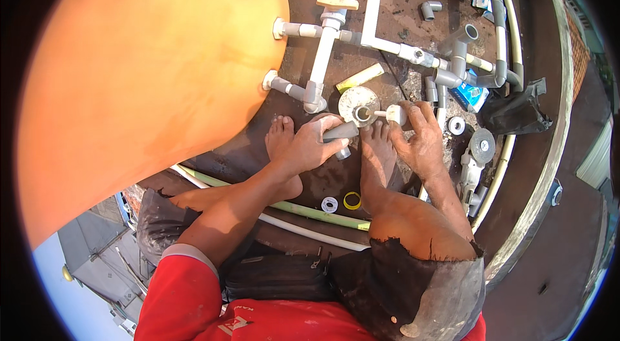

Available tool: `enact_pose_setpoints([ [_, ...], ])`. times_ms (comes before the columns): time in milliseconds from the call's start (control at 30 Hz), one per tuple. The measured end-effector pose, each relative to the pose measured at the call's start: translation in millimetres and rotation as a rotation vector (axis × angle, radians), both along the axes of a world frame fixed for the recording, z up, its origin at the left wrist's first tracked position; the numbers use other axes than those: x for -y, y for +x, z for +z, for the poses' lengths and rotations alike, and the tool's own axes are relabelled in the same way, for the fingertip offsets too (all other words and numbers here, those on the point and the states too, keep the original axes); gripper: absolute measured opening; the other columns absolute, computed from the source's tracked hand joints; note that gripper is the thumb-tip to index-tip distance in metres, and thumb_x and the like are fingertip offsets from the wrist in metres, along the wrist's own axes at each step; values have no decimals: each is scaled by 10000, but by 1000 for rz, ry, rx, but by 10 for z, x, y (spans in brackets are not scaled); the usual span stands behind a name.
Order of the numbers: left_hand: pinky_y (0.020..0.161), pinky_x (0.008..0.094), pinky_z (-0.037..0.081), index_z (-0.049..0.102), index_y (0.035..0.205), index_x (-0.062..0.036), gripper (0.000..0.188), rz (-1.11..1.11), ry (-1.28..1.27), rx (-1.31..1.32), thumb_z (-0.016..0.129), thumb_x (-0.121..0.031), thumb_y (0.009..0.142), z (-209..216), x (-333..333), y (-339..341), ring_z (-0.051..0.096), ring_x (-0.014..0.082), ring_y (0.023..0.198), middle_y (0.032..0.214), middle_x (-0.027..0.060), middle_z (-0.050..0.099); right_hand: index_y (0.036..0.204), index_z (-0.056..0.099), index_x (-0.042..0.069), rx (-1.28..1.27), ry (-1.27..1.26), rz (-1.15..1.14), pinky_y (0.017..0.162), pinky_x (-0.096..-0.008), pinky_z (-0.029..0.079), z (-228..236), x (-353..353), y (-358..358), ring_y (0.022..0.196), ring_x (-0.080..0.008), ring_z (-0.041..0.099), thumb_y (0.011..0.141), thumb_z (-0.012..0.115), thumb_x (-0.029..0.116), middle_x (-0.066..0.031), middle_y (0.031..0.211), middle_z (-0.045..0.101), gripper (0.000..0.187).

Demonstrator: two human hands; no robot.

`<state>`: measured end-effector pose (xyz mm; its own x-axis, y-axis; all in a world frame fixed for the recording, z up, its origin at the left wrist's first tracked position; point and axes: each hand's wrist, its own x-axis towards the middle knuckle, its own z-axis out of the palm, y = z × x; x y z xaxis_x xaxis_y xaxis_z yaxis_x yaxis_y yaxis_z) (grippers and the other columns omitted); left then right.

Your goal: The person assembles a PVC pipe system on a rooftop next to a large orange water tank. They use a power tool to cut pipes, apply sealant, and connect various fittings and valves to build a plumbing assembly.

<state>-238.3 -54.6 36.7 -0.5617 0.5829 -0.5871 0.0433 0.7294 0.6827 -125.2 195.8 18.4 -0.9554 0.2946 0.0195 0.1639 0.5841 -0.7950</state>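
My left hand (309,142) is closed round a grey plastic pipe fitting (341,132), its round open mouth pointing up and to the right. In my right hand (423,139) is a whitish, stained cap with a short applicator stick (393,114), gripped by the fingertips. The stick's tip points left, close beside the fitting's mouth; whether it touches cannot be made out. Just behind them sits a round, whitish, stained disc-like thing (354,99), partly hidden by the fitting. My bare feet (380,150) are on the floor near both hands.
A big orange tank (161,70) fills the left, joined to white and grey pipes with a valve (337,2). Tape rolls (329,204), an angle grinder (475,160), a black bag (520,108) and loose grey elbows (429,10) lie around. A low wall (529,212) runs along the right.
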Motion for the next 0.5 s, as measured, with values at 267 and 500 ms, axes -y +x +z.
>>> enact_pose_setpoints([
  [267, 1297, 574, 244, 755, 1394, -209, 612, 29, 93, -134, 740, -600, 923, -461, 126, 180, 489, 485, 1465, 1799, 46, 371, 1280, 710, 3, -40, 129, 267, 849, -517, 606, -262, 155, -295, 978, -431, 704, 871, 790, 168, -189, 1110, 627, 448],
  [500, 1325, 549, 202, 702, 1474, -249, 683, 106, 14, -30, 730, -652, 923, -339, 149, 259, 458, 498, 1474, 1668, 297, 467, 1240, 719, -15, 174, 311, 466, 990, -539, 593, -438, 313, -515, 1124, -433, 716, 936, 743, 155, -212, 1222, 640, 349],
])
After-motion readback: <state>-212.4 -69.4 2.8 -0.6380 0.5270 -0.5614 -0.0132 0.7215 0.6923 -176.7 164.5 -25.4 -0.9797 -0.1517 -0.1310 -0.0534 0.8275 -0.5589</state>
